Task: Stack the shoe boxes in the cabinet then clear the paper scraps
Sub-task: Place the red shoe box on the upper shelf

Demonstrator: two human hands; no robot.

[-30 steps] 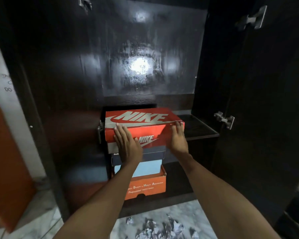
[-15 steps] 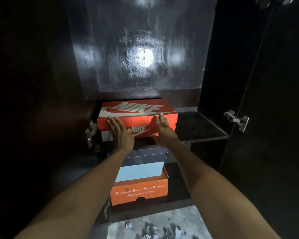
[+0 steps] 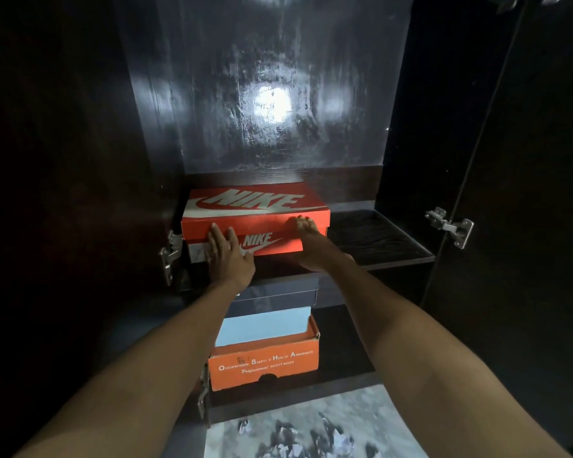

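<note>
A red Nike shoe box (image 3: 255, 209) sits on top of a stack inside the dark cabinet. My left hand (image 3: 229, 256) lies flat against its front face with straight fingers. My right hand (image 3: 311, 246) presses the front right corner, fingertips at the lid's edge. Under the red box are a dark box (image 3: 278, 292), a light blue box (image 3: 265, 325) and an orange safety-shoe box (image 3: 265, 365) at the bottom. Crumpled paper scraps (image 3: 295, 438) lie on the pale floor in front of the cabinet.
A dark shelf (image 3: 377, 239) runs to the right of the red box. Metal hinges (image 3: 450, 226) stick out on the right door, and further hinges (image 3: 169, 256) on the left side. The cabinet's glossy back panel (image 3: 272, 104) reflects a light.
The red box has slid deeper into the cabinet under both hands. My view has moved closer and tilted down.
</note>
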